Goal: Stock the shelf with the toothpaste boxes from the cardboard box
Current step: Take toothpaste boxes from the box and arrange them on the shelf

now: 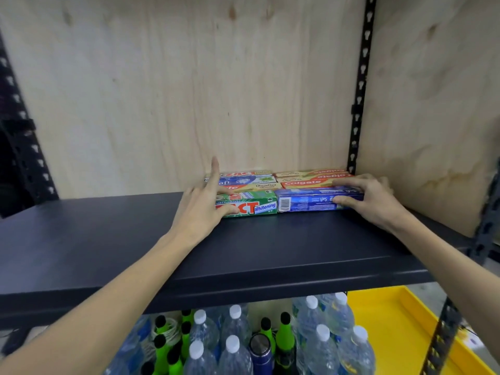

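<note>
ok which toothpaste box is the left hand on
The green whitening box, front row, left. The left hand rests its thumb on it; the blue box beside it is under the right hand.

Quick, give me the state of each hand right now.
Left hand: thumb presses the front of the green toothpaste box, index finger raised; no closed grip.
Right hand: grips the blue toothpaste box, fingers on top, thumb on front.
</note>
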`<state>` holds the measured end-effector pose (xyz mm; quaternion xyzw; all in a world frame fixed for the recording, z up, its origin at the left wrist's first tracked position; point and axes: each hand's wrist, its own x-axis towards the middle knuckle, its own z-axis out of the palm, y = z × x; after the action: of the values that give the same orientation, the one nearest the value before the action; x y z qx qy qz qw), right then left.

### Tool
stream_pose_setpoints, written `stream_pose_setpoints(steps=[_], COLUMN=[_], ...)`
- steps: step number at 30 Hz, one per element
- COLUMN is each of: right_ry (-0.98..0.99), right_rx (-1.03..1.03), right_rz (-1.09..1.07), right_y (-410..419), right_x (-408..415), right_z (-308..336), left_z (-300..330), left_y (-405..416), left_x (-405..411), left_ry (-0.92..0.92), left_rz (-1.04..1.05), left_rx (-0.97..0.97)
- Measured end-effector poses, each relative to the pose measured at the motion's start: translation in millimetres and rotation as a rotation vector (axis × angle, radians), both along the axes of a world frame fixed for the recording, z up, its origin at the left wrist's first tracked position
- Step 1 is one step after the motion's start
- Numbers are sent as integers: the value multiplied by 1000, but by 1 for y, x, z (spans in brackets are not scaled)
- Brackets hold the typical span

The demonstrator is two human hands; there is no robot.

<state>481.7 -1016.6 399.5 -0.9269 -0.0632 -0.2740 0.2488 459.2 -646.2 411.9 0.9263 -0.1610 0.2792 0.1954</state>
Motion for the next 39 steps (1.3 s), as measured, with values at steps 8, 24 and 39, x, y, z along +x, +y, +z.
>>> stream_pose_setpoints(steps=[8, 24, 39], right_ry=[-44, -365, 254], right_rx=[-1, 284, 126], right_rz=[-13, 200, 82], right_y=[12, 143, 198], right_x=[-29, -190, -298], right_z=[3, -68, -394], left_z=[-5, -44, -368], left_y=[3, -16, 90], left_x=[-6, -161, -298], left_ry=[78, -320, 459], left_rz=[-50, -23, 447], left_rx=[-91, -196, -193])
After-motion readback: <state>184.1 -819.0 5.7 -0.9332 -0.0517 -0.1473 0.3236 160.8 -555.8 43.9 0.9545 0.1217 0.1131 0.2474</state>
